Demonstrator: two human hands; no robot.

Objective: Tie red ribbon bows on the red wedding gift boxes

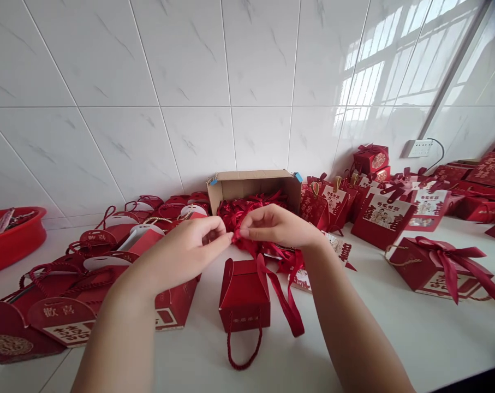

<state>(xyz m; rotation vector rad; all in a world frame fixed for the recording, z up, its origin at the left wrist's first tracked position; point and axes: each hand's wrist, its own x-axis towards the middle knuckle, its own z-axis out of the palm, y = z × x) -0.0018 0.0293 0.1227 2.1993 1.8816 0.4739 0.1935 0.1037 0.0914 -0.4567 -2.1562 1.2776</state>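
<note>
My left hand [192, 243] and my right hand [278, 225] meet in front of a pile of red ribbons, fingertips almost touching. Both pinch a red ribbon [288, 311], whose long loop hangs down on the right. Just below the hands stands a small red gift box [245, 295] with its top folded closed and a twisted rope handle [244, 364] drooping at its front. Behind the hands, an open cardboard box [253, 176] lies against the wall with ribbons spilling out of it. Where the ribbon passes between my fingertips is partly hidden.
Several red gift boxes [63, 322] with rope handles crowd the left. A red plastic basin [16, 248] stands at the far left. On the right are a box with a bow [443, 267], several printed red bags [384, 215] and stacked boxes. A white socket [418, 148] is on the tiled wall.
</note>
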